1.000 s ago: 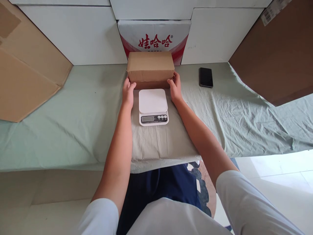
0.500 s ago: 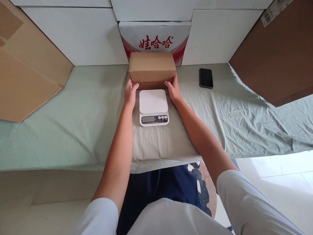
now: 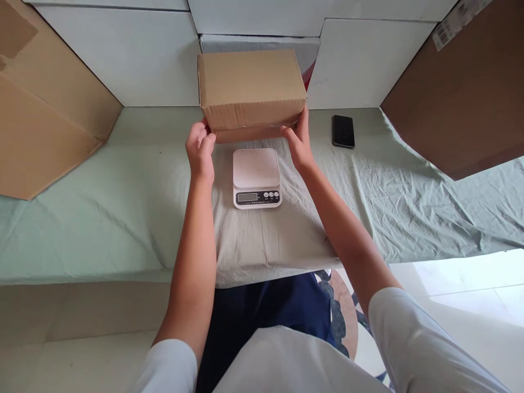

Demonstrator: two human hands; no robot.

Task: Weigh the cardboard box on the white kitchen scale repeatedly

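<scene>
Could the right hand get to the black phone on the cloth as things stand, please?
Probably not at once: the right hand holds the cardboard box. The phone lies uncovered just to its right.

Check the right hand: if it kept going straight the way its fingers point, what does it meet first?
The right hand points up and away, fingers already on the right end of the cardboard box. The box is first. Behind it stand the printed carton and the white wall panels; depth is unclear.
</scene>
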